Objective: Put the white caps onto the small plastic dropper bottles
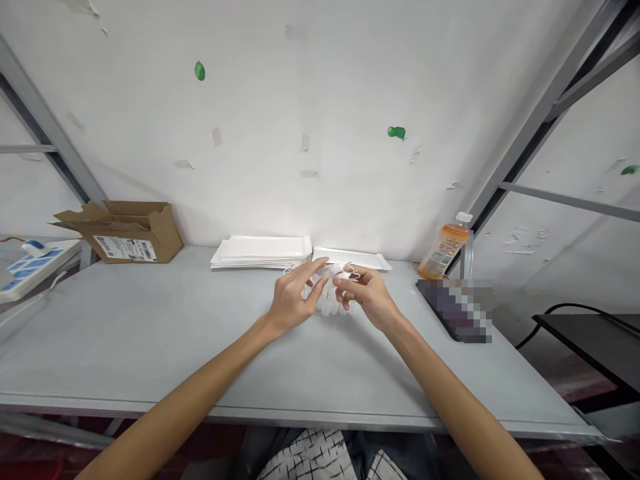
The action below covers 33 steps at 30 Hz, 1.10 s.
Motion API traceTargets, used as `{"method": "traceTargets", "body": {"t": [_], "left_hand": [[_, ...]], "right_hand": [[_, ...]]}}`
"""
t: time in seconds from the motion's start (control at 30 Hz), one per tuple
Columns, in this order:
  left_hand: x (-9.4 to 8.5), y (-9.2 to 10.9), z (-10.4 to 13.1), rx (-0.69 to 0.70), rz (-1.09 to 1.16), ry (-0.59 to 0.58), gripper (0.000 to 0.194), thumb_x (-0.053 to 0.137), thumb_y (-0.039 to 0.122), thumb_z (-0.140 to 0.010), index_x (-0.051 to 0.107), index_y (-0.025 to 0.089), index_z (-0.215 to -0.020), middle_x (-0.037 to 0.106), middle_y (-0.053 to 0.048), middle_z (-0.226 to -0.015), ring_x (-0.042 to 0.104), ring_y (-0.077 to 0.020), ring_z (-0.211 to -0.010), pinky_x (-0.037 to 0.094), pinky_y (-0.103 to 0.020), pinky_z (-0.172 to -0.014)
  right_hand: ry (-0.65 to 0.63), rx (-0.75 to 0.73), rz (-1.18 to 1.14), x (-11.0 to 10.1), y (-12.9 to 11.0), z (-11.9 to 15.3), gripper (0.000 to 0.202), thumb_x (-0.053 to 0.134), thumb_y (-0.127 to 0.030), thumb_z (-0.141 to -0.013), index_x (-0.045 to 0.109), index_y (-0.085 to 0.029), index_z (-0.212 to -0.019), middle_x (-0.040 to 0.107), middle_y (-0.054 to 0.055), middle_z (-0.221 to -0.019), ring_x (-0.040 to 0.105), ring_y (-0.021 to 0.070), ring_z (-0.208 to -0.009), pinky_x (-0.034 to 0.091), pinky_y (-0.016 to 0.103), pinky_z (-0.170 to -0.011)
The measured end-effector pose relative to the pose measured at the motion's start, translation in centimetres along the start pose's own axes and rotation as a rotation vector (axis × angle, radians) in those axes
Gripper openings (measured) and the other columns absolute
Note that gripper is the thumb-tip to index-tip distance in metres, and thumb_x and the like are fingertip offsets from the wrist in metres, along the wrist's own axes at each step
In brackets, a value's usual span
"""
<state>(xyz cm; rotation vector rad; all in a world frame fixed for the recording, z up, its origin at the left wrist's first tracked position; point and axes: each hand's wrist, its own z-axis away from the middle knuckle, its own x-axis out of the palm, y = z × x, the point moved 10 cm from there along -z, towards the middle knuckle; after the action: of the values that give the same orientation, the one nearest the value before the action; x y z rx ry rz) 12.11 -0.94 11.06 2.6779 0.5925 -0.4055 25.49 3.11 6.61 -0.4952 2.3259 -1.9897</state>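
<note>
Near the middle of the table, a small white, partly see-through item with a scalloped lower edge is between my hands. Thin white cord loops stick out at its upper right. On its left side, my left hand curves round it, thumb and forefinger at its upper part. My right hand grips the opposite side, thumb and fingers bent in by the cord. The fingers cover much of the item, so its exact kind cannot be made out.
Flat white packets lie stacked against the wall, with another white packet beside them. An open cardboard box and a power strip are at left. An orange drink bottle and a dark, pixelated flat object are at right.
</note>
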Motion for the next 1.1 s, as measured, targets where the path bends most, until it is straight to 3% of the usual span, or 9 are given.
{"method": "traceTargets", "body": {"t": [0.17, 0.4, 0.5, 0.6, 0.77, 0.87, 1.1], "left_hand": [[0.8, -0.5, -0.1, -0.012, 0.064, -0.102, 0.028, 0.054, 0.018, -0.096, 0.065, 0.022, -0.122, 0.076, -0.007, -0.104, 0.071, -0.0149, -0.076, 0.059, -0.027, -0.068], [-1.4, -2.6, 0.0, -0.192, 0.106, 0.103, 0.021, 0.063, 0.026, -0.092, 0.064, 0.019, -0.111, 0.076, -0.006, -0.103, 0.074, -0.0169, -0.084, 0.063, -0.027, -0.073], [-2.8, -4.8, -0.6, -0.338, 0.195, 0.154, 0.026, 0.066, 0.031, -0.089, 0.059, 0.018, -0.109, 0.076, -0.009, -0.105, 0.075, -0.0213, -0.093, 0.063, -0.03, -0.076], [-3.7, -7.6, -1.2, -0.479, 0.269, 0.118, 0.029, 0.07, 0.036, -0.084, 0.059, 0.017, -0.104, 0.077, -0.011, -0.104, 0.075, -0.0233, -0.095, 0.061, -0.032, -0.08], [-6.5, -12.2, -1.6, -0.603, 0.192, 0.146, 0.037, 0.076, 0.042, -0.073, 0.068, 0.015, -0.096, 0.075, -0.012, -0.103, 0.071, -0.0263, -0.101, 0.057, -0.034, -0.081], [-6.9, -14.2, -1.4, -0.641, 0.106, 0.038, 0.037, 0.076, 0.046, -0.069, 0.071, 0.015, -0.088, 0.075, -0.009, -0.095, 0.069, -0.0253, -0.097, 0.055, -0.032, -0.078], [-3.5, -18.0, 1.7, -0.751, 0.112, -0.459, 0.039, 0.081, 0.048, -0.057, 0.073, 0.017, -0.079, 0.075, -0.007, -0.09, 0.068, -0.0266, -0.087, 0.05, -0.036, -0.08]], "right_hand": [[-0.032, -0.013, 0.083, -0.5, -0.3, -0.3, 0.029, 0.088, -0.037, -0.062, 0.073, -0.016, -0.076, 0.06, 0.0, -0.065, 0.056, 0.0133, -0.056, 0.044, 0.025, -0.042], [-0.009, -0.016, 0.14, -1.7, -0.6, -0.6, 0.034, 0.086, -0.038, -0.066, 0.076, -0.017, -0.091, 0.06, -0.001, -0.056, 0.054, 0.0123, -0.051, 0.043, 0.025, -0.045], [0.107, -0.095, 0.144, -4.2, -1.8, -1.0, 0.035, 0.086, -0.039, -0.065, 0.077, -0.018, -0.091, 0.061, -0.001, -0.059, 0.055, 0.0125, -0.054, 0.043, 0.024, -0.045], [0.253, -0.155, 0.18, -7.5, -2.7, -1.4, 0.037, 0.087, -0.04, -0.062, 0.078, -0.018, -0.089, 0.06, 0.0, -0.066, 0.054, 0.0117, -0.058, 0.042, 0.023, -0.045], [0.373, -0.163, 0.301, -11.6, -2.0, -2.2, 0.041, 0.086, -0.046, -0.061, 0.077, -0.017, -0.089, 0.064, 0.004, -0.077, 0.061, 0.0168, -0.075, 0.049, 0.023, -0.05], [0.358, -0.118, 0.365, -12.7, -0.4, -3.0, 0.045, 0.082, -0.05, -0.063, 0.075, -0.016, -0.092, 0.067, 0.006, -0.083, 0.065, 0.0206, -0.084, 0.054, 0.025, -0.056], [0.191, 0.005, 0.649, -12.1, 3.4, -4.1, 0.041, 0.079, -0.044, -0.061, 0.073, -0.015, -0.089, 0.067, 0.006, -0.073, 0.063, 0.0198, -0.075, 0.049, 0.024, -0.05]]}}
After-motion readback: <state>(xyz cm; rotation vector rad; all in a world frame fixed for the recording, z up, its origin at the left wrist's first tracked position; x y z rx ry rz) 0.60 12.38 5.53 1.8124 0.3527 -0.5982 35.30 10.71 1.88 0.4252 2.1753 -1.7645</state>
